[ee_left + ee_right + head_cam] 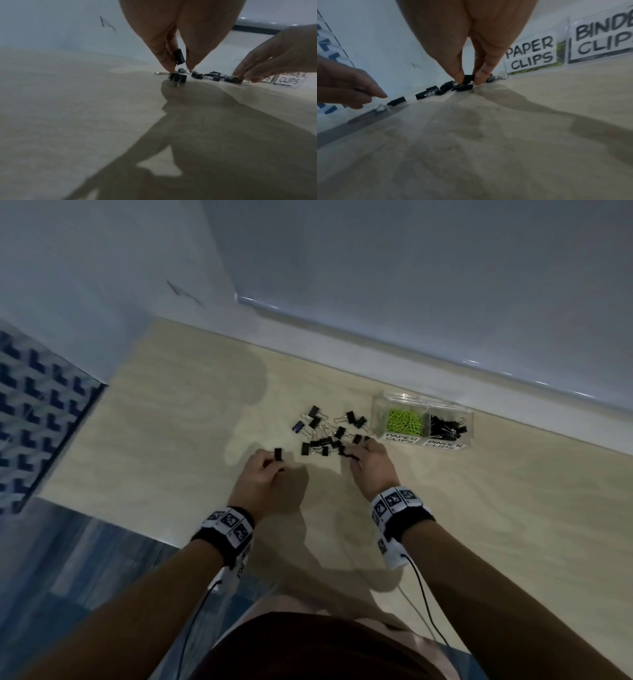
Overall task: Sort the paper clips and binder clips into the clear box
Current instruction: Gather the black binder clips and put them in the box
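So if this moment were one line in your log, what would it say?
left hand: pinches binder clip | right hand: pinches clip from loose pile | clear box: green paper clips left, binder clips right

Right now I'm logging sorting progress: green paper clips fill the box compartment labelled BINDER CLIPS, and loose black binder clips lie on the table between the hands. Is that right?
Not quite. The green paper clips fill the clear box compartment labelled PAPER CLIPS; the one labelled BINDER CLIPS holds black clips. The head view shows it. Loose black binder clips do lie on the table.
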Demonstrator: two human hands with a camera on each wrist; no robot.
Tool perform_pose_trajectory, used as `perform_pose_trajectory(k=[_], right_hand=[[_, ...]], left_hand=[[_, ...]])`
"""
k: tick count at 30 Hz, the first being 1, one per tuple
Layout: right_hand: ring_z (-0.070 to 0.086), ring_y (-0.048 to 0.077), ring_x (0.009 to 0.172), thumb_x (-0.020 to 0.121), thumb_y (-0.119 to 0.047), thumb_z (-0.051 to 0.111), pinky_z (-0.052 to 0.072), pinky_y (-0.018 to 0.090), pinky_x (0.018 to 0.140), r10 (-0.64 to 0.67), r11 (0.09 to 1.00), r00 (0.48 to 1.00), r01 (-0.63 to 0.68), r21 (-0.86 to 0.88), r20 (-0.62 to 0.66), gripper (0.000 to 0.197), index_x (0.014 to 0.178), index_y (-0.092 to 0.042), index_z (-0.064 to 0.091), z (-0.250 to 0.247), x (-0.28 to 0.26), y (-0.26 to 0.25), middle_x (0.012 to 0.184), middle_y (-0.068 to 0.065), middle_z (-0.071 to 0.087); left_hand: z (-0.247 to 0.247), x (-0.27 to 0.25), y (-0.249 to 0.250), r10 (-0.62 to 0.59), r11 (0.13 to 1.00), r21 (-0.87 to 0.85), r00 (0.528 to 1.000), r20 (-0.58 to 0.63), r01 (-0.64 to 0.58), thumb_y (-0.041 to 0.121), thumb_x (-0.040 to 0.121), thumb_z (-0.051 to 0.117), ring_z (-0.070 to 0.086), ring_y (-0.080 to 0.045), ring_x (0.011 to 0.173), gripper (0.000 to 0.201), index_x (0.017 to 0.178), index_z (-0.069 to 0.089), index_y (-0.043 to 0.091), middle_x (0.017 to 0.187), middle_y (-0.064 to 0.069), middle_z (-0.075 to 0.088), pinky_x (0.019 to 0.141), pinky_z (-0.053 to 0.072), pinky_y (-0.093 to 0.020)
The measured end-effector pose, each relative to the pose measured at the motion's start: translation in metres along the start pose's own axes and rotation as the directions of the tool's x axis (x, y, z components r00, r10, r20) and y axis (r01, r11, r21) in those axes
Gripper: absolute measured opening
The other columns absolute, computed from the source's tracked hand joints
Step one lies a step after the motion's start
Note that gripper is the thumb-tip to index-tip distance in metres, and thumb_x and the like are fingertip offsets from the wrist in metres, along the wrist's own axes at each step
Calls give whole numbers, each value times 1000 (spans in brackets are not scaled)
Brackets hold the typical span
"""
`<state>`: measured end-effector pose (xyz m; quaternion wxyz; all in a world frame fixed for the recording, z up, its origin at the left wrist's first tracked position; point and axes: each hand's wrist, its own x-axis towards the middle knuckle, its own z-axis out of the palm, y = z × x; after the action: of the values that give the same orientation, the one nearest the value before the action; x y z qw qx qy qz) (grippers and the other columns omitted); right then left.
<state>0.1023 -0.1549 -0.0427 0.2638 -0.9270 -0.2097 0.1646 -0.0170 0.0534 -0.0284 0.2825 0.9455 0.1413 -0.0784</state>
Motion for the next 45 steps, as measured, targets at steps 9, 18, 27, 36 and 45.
perform_pose_trajectory(k=[9,18,27,36,45], right_hand=[[44,37,114,86,1,49,45,40,90,85,988,996,-82,-131,17,29,112,-3,60,8,15,-23,118,19,53],[53,31,83,79,-4,54,44,33,72,154,988,985,-155,-15,-74,11,85,-2,63,0,-17,4,92,16,57],[50,16,59,63,4,68,37,18,61,242,970,825,-200,136,-510,12,71,-5,66,-88,-43,76,73,11,62],[61,31,85,76,-4,65,55,44,74,160,987,854,-148,63,-495,22,97,-8,67,-126,-3,103,100,13,62],[57,30,104,81,0,54,53,39,82,-103,993,994,101,-59,-26,32,111,-6,63,-43,-17,25,116,12,59]], left_hand=[[7,8,-2,-41,998,-49,999,-22,40,24,77,64,55,-31,82,22,79,65,2,93,-15,57,68,46,-32],[9,11,13,39,995,-97,997,65,-33,19,79,67,51,-14,83,8,80,65,11,94,-1,55,75,41,-26],[27,73,165,421,894,-223,900,115,-389,17,78,68,56,-19,82,11,85,65,9,93,-6,58,77,49,-33],[35,123,221,437,885,-207,897,60,-417,23,86,64,57,-20,99,30,113,63,12,113,-7,59,91,47,-32],[6,67,43,110,994,23,993,29,-111,16,83,63,55,-28,102,26,109,62,13,115,-10,55,91,47,-39]])
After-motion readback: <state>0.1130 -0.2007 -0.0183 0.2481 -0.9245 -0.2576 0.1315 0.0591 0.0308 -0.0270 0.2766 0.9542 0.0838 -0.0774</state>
